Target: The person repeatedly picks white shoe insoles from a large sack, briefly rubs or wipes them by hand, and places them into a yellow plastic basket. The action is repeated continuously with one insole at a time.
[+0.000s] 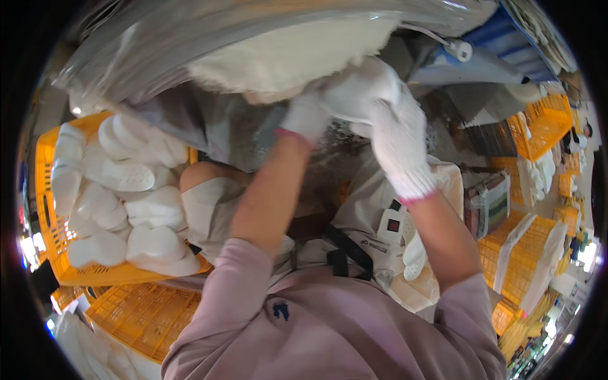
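Note:
Both my hands wear white knit gloves and are raised in front of me. My left hand [308, 114] and my right hand [386, 120] grip the edge of a large clear plastic bag [209, 38] that stretches across the top of the view. Inside the bag lies a fluffy cream-white piece [285, 54], and my fingers pinch the plastic right beside it. My pink sleeves come in from the lower edge. A beige apron with a black strap [345, 253] covers my lap.
An orange plastic crate [101, 273] at my left holds several white foam shoe shapes [126, 177]. Empty orange crates [142, 313] lie below it. More orange crates [525, 250] stand at the right, one lined with plastic, beside a grey box [487, 206].

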`<control>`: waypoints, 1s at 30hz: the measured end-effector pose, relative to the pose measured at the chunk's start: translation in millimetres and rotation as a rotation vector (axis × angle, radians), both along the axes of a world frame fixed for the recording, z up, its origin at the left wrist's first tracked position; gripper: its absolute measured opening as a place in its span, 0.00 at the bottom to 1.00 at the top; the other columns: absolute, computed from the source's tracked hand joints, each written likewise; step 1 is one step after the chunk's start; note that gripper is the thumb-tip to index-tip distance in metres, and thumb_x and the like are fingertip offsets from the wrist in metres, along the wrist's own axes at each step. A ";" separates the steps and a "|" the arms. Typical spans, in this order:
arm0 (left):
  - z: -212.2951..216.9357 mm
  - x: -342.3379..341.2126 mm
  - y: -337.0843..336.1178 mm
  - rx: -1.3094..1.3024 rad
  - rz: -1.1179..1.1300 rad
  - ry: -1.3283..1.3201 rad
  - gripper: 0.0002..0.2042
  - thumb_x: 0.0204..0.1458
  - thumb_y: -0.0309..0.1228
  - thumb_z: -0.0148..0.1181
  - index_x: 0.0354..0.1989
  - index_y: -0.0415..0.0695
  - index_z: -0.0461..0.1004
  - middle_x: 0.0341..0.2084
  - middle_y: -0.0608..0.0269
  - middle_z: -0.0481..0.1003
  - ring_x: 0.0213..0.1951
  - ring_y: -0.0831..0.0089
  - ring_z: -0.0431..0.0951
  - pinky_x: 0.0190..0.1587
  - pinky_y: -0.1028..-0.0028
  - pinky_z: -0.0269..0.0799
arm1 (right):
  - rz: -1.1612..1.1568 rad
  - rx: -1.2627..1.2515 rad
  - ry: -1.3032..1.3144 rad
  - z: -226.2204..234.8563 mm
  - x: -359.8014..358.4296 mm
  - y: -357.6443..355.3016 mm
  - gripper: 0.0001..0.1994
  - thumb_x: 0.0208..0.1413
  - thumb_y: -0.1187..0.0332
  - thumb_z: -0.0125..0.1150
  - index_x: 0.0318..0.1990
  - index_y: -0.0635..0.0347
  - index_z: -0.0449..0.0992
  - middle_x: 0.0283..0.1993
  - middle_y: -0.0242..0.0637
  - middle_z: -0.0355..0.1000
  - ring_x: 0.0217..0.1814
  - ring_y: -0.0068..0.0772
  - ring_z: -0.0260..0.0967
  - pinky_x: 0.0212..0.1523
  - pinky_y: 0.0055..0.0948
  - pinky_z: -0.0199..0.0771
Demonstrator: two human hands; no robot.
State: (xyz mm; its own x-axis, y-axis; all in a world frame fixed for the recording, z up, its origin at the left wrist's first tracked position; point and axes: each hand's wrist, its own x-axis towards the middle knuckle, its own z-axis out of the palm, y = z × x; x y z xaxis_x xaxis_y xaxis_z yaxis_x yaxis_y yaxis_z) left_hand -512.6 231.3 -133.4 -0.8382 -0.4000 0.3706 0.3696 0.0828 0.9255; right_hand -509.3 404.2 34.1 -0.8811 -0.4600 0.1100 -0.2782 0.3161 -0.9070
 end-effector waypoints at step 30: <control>36.0 10.5 -2.7 0.668 0.090 -0.806 0.30 0.66 0.48 0.63 0.66 0.35 0.72 0.57 0.56 0.80 0.54 0.66 0.81 0.55 0.68 0.74 | -0.225 0.129 0.184 -32.3 -37.7 -8.1 0.27 0.56 0.55 0.64 0.50 0.76 0.78 0.45 0.66 0.78 0.49 0.69 0.78 0.52 0.52 0.79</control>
